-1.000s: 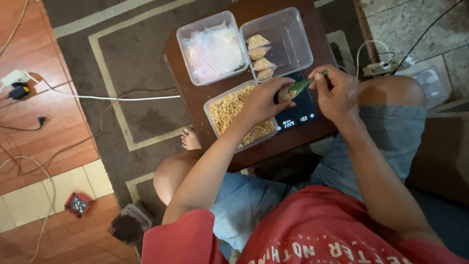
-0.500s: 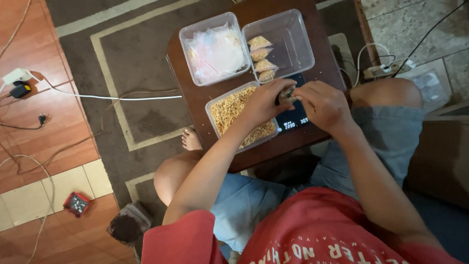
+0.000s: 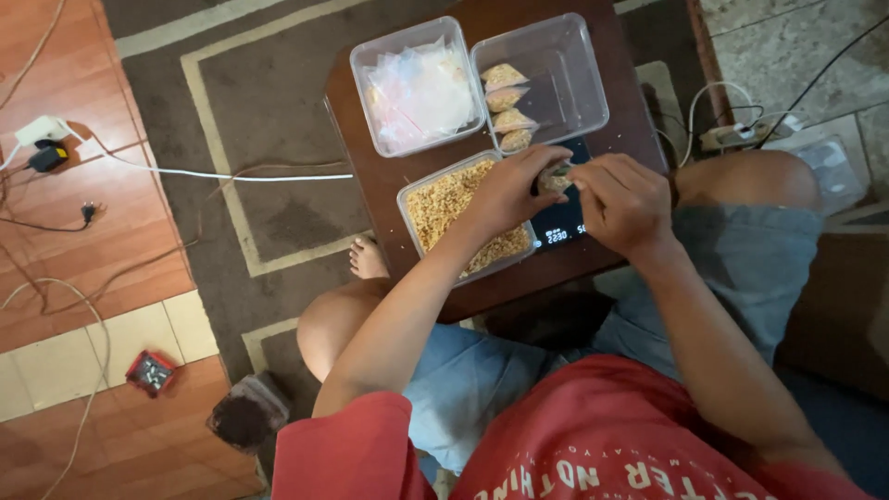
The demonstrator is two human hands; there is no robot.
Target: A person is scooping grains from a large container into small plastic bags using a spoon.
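Observation:
My left hand [image 3: 507, 191] and my right hand [image 3: 626, 200] meet over a black digital scale [image 3: 561, 225] on a small brown table [image 3: 384, 181]. Both pinch a small filled packet [image 3: 555, 178] between their fingertips. Just left of the scale, under my left wrist, a clear tub of yellowish grains [image 3: 444, 206] stands. Behind it are a tub of empty clear bags [image 3: 417, 88] and a tub [image 3: 565, 65] holding several filled packets [image 3: 505, 97].
My bare knees and a foot [image 3: 368, 259] flank the table on a brown rug. A white cable [image 3: 231, 173] and a power adapter [image 3: 42, 139] lie on the wooden floor at left. A power strip [image 3: 741, 134] lies at right. A small red object [image 3: 151, 372] sits lower left.
A green piece held up between my hands a second ago is out of sight. Both hands have come closer together and lower over the scale, closing on the small packet.

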